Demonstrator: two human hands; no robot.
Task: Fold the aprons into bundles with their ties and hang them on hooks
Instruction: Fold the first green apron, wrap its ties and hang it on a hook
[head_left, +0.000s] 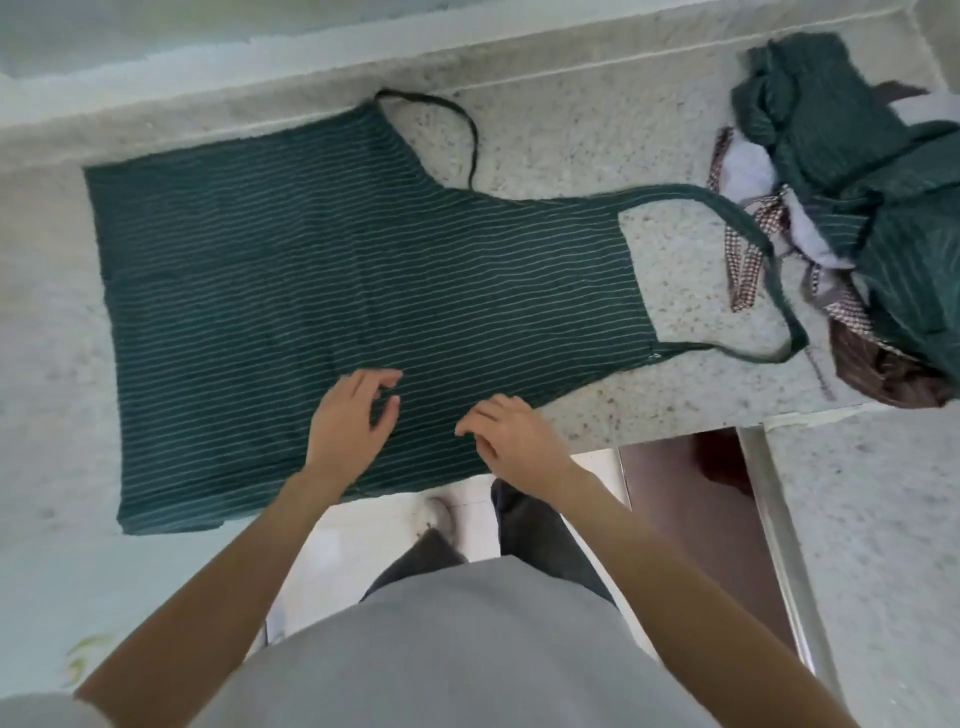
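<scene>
A dark green apron with thin white stripes lies spread flat on the speckled stone counter, its bib pointing right. Its neck loop reaches toward the right, and one dark waist tie curls at the far edge. My left hand hovers over the apron's near edge with fingers relaxed and spread. My right hand is just beside it, fingers loosely bent, at the near side where the bib narrows. Neither hand holds anything.
A heap of more aprons, green striped, brown checked and white, sits at the counter's right end. The counter's near edge drops to a tiled floor where my legs and shoe show. A second counter section lies at the lower right.
</scene>
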